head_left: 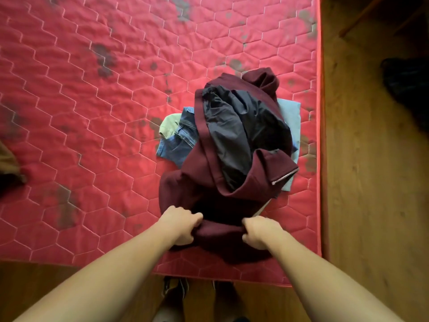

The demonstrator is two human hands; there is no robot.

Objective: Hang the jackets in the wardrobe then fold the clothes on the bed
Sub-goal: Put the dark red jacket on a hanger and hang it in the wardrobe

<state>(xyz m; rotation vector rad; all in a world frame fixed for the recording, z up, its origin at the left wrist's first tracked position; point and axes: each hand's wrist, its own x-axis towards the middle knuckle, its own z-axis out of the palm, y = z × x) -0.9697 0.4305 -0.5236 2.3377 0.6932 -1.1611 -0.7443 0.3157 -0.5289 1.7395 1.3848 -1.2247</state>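
Note:
A maroon jacket [202, 180] with dark lining [239, 133] lies crumpled on top of a small pile of clothes near the bed's front right corner. My left hand [183, 225] grips the jacket's near edge on the left. A short way to the right, my right hand [258, 232] grips the same edge. Under the jacket lie blue jeans [178, 145], a pale green garment [170, 124] and a light blue garment [290, 117].
The red quilted mattress [92, 112] spreads wide to the left and far side. Wooden floor [371, 182] runs along the right, with a dark object [408, 87] on it. A brown cloth [9, 163] shows at the left edge. My feet [176, 289] stand at the bed's front edge.

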